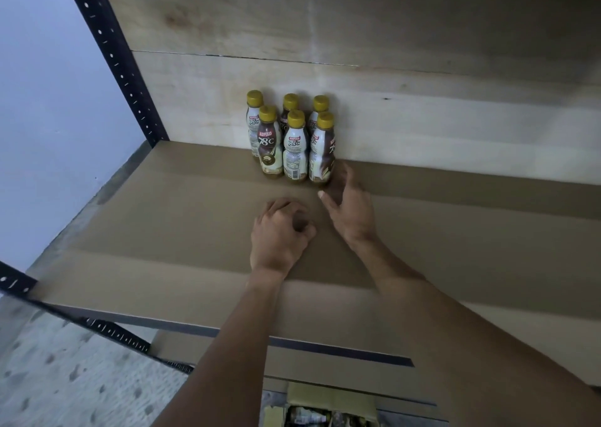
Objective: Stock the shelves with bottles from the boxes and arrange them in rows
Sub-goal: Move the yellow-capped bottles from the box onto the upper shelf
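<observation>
Six bottles (294, 140) are standing in two rows at the back of the shelf (162, 215). The right hand (349, 205), fingers spread, is lying just beside the front-right bottle (322, 157). The left hand (279, 231) is lying curled, holding nothing visible. I think a sideways knock may be toppling that bottle into its neighbours.

The six bottles (294, 140) have yellow caps and brown-and-cream labels; they stand on a brown cardboard-lined shelf (162, 218) with black perforated uprights (112, 56).
</observation>
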